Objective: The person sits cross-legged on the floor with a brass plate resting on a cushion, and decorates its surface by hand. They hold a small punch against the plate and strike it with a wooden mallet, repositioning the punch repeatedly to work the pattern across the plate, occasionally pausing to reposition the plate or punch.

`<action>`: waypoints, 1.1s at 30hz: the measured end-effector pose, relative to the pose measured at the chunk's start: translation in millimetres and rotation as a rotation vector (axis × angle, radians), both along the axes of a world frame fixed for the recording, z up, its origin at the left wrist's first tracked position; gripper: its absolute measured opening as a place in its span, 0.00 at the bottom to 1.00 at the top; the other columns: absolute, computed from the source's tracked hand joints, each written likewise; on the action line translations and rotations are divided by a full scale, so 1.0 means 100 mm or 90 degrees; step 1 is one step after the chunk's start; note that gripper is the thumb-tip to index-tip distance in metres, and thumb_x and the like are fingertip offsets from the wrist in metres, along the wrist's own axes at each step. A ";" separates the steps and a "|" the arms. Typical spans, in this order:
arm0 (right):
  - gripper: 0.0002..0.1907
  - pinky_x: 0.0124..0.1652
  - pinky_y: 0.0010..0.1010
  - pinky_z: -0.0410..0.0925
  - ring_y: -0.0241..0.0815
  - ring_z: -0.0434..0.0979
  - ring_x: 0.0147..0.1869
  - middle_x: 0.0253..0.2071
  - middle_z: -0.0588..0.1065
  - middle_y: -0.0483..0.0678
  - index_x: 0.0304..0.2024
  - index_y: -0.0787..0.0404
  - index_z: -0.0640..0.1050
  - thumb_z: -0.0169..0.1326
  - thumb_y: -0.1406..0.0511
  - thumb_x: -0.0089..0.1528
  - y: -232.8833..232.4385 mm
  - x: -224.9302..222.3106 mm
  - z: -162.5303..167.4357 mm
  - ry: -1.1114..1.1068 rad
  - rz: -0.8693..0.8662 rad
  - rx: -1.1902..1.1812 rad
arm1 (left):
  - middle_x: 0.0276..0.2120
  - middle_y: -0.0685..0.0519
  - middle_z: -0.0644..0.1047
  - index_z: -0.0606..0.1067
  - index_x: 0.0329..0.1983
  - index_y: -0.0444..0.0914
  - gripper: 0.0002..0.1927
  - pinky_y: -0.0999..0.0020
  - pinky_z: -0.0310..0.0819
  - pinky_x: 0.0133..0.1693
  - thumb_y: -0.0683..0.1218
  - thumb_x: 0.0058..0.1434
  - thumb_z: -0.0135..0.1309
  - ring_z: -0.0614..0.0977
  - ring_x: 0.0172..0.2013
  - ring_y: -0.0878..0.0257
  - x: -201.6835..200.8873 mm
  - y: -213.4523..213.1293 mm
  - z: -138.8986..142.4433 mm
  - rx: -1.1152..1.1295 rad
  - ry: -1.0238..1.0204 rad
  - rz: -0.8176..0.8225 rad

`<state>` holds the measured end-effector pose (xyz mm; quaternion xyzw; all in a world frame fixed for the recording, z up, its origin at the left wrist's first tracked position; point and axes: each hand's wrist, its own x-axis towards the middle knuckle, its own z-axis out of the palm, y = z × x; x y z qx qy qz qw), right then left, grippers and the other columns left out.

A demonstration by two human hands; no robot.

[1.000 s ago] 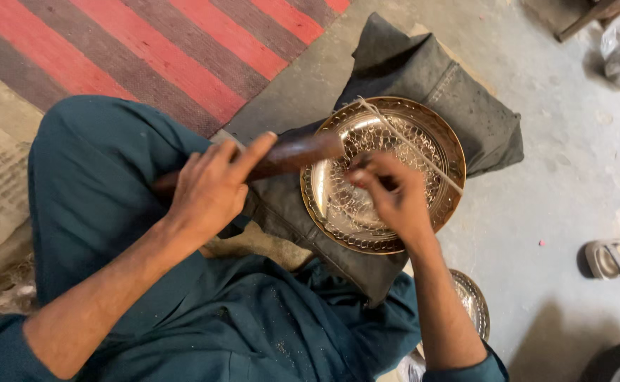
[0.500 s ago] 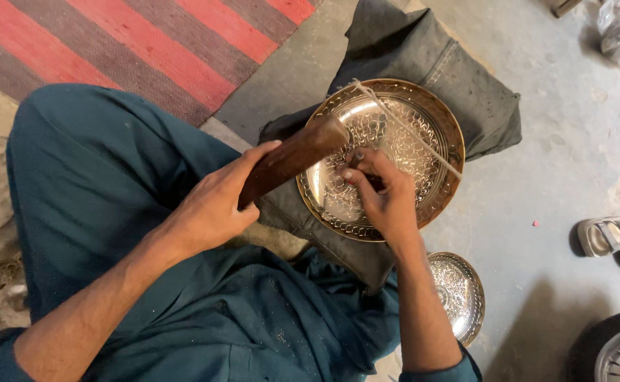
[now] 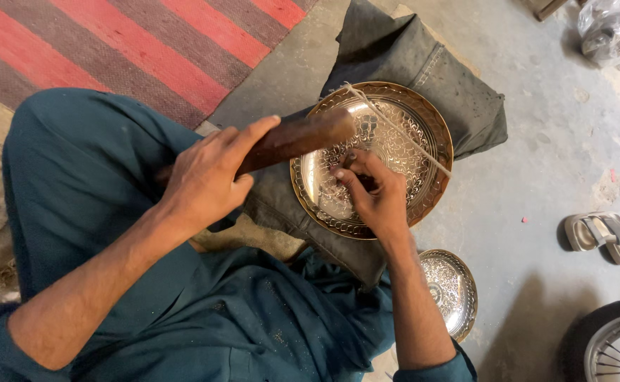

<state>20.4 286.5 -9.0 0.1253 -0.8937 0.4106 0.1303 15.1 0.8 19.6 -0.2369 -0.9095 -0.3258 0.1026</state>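
Two hands: L (image 3: 207, 177) grips wooden mallet (image 3: 296, 139), R (image 3: 373, 194) pinches tool on brass tray (image 3: 434, 120).

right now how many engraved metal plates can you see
2. The large plate lies on the dark cushion under the right hand; the small plate sits on the floor by the right forearm. Others may be hidden.

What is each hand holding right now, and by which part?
Left hand grips the brown wooden mallet near its middle. Right hand pinches something small on the engraved plate; what, cannot be told.
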 end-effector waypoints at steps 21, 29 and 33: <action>0.12 0.36 0.26 0.73 0.34 0.83 0.35 0.35 0.84 0.49 0.46 0.65 0.80 0.65 0.67 0.62 -0.01 -0.01 0.00 0.016 -0.003 -0.006 | 0.39 0.48 0.72 0.61 0.74 0.47 0.44 0.52 0.64 0.44 0.38 0.52 0.59 0.76 0.43 0.48 -0.09 0.01 -0.10 -0.039 0.157 -0.002; 0.16 0.38 0.26 0.75 0.34 0.85 0.38 0.37 0.84 0.48 0.51 0.65 0.80 0.64 0.68 0.61 -0.02 0.01 0.02 0.014 -0.015 -0.012 | 0.38 0.50 0.72 0.60 0.74 0.50 0.44 0.51 0.65 0.44 0.38 0.55 0.61 0.77 0.41 0.52 -0.10 0.02 -0.14 -0.132 0.172 -0.004; 0.12 0.39 0.26 0.75 0.34 0.86 0.39 0.38 0.85 0.47 0.49 0.63 0.81 0.63 0.68 0.63 -0.04 0.00 0.06 0.014 0.016 -0.018 | 0.38 0.51 0.72 0.59 0.75 0.50 0.44 0.53 0.65 0.43 0.37 0.56 0.61 0.77 0.41 0.52 -0.13 0.02 -0.15 -0.120 0.178 0.009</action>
